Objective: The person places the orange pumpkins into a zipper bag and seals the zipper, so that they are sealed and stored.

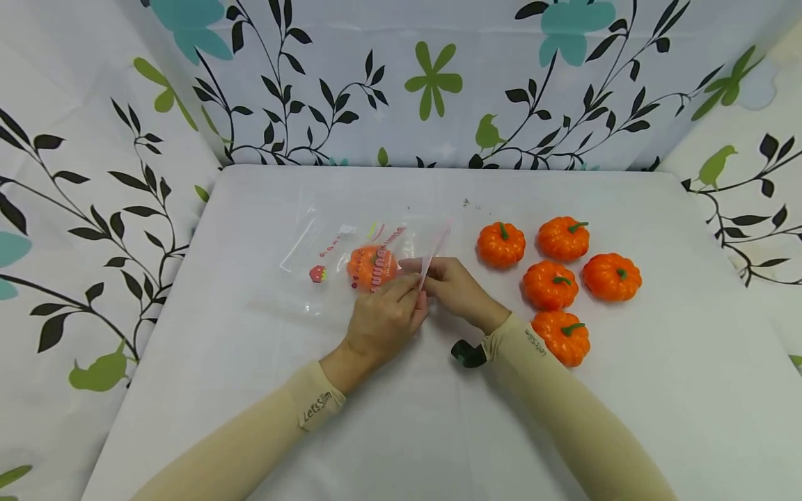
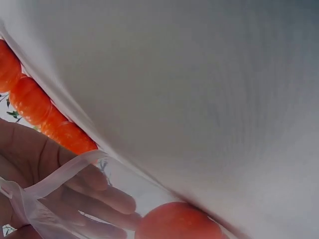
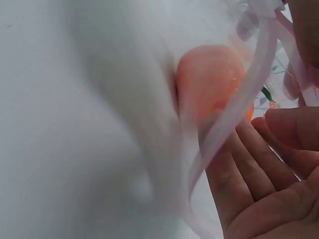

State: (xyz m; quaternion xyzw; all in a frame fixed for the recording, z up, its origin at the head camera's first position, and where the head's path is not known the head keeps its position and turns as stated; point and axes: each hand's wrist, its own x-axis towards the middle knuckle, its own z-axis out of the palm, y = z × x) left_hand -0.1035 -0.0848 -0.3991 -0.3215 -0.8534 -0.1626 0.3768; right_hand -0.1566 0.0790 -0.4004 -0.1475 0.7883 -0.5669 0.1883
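Note:
A clear printed zip bag [image 1: 294, 278] lies on the table with one small orange pumpkin [image 1: 362, 267] inside it. My left hand [image 1: 385, 316] pinches the bag's edge beside its mouth. Through that mouth reach the fairly straight fingers of my right hand [image 1: 460, 289], the thumb standing apart. In the right wrist view the pinkish rim [image 3: 232, 119] crosses in front of these fingers, and their tips are at the bagged pumpkin [image 3: 207, 74]. Whether they touch it cannot be made out. The left wrist view shows the right palm [image 2: 30, 154] behind the rim.
Several loose orange pumpkins with green stems, one being the front pumpkin [image 1: 560, 339], sit to the right, close to my right forearm. A dark curved object [image 1: 468, 353] is by the right cuff. A white cloth covers the table [image 1: 388, 431]; patterned curtains [image 1: 351, 83] surround it.

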